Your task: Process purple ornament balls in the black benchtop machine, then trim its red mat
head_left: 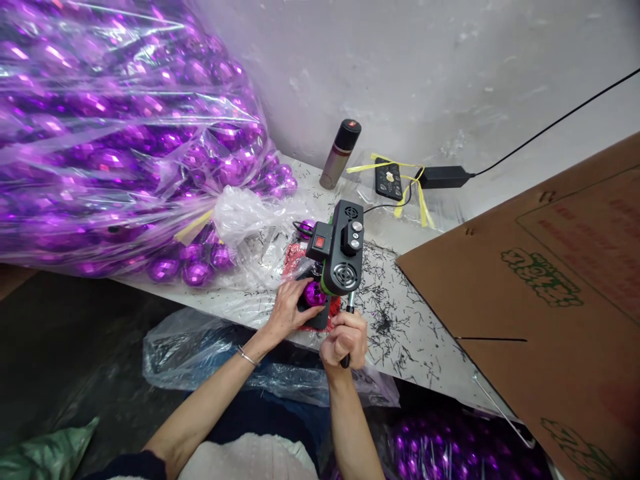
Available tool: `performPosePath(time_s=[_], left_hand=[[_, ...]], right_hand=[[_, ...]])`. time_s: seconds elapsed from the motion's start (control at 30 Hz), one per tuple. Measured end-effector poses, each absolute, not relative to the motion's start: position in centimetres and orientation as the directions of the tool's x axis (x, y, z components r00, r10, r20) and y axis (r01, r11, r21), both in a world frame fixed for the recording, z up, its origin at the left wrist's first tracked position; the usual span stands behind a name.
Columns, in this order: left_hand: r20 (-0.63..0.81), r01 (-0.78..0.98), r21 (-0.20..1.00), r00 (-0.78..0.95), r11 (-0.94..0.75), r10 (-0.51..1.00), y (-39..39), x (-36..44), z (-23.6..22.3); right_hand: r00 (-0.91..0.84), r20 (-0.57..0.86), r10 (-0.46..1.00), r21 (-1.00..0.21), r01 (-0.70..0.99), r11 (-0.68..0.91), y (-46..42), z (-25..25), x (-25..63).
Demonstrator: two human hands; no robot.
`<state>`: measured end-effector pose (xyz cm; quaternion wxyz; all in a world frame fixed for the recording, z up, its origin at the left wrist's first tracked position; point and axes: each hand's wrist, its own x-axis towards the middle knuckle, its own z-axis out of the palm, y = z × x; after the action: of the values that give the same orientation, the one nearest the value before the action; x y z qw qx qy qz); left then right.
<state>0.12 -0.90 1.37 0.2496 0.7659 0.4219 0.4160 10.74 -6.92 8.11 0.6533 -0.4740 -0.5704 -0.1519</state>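
Left of the black lever machine (345, 250), a clear plastic bag (125, 133) bulges with shiny purple faceted balls. Nearer the machine, the left forearm reaches up and to the right, a bangle (249, 357) at its wrist. The left hand (289, 310) is narrowed around one purple mirrored ball (315, 293), thumb along its near side and fingers at its far side; the ball is round and glossy, its small facets catching light, and sits at the machine's lower left edge. The machine has round vents, silver knobs and a red switch (319, 242). Just below it, the right forearm rises nearly straight, and the right hand (345, 340) is closed in a fist around the black lever handle (345, 361). Beyond the machine stands a dark-capped spray can (341, 155). To its right, dark trimmings (384, 323) litter the tabletop (425, 347), a black power adapter (444, 177) lies farther back, and a cardboard box (550, 300) slants in.
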Motion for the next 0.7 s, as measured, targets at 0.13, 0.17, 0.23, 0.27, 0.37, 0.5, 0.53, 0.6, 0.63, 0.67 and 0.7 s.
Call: performPosePath(time_s=[0.13, 0.17, 0.23, 0.27, 0.37, 0.5, 0.53, 0.6, 0.63, 0.67, 0.7], left_hand=[[0.424, 0.442, 0.731, 0.302, -0.52, 0.854, -0.9, 0.1, 1.4], [0.421, 0.444, 0.731, 0.304, -0.518, 0.854, -0.8, 0.1, 1.4], [0.418, 0.446, 0.732, 0.302, -0.515, 0.857, -0.8, 0.1, 1.3], [0.417, 0.447, 0.734, 0.299, -0.512, 0.858, -0.8, 0.1, 1.3], [0.419, 0.445, 0.737, 0.291, -0.509, 0.86, -0.8, 0.2, 1.2], [0.425, 0.438, 0.739, 0.288, -0.512, 0.858, -0.8, 0.2, 1.1], [0.422, 0.44, 0.739, 0.288, -0.51, 0.86, -0.8, 0.2, 1.0], [0.414, 0.444, 0.741, 0.288, -0.503, 0.864, -0.7, 0.2, 1.0], [0.413, 0.444, 0.742, 0.288, -0.502, 0.864, -0.7, 0.2, 0.9], [0.416, 0.44, 0.743, 0.287, -0.505, 0.863, -0.7, 0.2, 0.9], [0.421, 0.435, 0.743, 0.287, -0.509, 0.861, -0.7, 0.2, 0.9]], right_hand=[[0.302, 0.89, 0.342, -0.446, 0.734, 0.513, -6.9, 8.0, 10.8], [0.3, 0.891, 0.34, -0.444, 0.733, 0.516, -6.9, 8.0, 10.8], [0.295, 0.894, 0.338, -0.439, 0.732, 0.521, -6.8, 8.0, 10.8], [0.294, 0.894, 0.338, -0.438, 0.732, 0.522, -6.8, 8.0, 10.8], [0.29, 0.895, 0.34, -0.436, 0.734, 0.52, -6.8, 7.9, 10.9], [0.272, 0.899, 0.342, -0.422, 0.744, 0.517, -6.8, 7.5, 11.0], [0.265, 0.901, 0.342, -0.416, 0.748, 0.517, -6.8, 7.4, 11.0], [0.25, 0.906, 0.343, -0.404, 0.755, 0.517, -6.8, 7.1, 11.2], [0.243, 0.908, 0.342, -0.398, 0.758, 0.517, -6.8, 6.9, 11.2], [0.234, 0.91, 0.342, -0.39, 0.761, 0.518, -6.7, 6.7, 11.3], [0.225, 0.912, 0.342, -0.383, 0.764, 0.519, -6.7, 6.6, 11.4]])
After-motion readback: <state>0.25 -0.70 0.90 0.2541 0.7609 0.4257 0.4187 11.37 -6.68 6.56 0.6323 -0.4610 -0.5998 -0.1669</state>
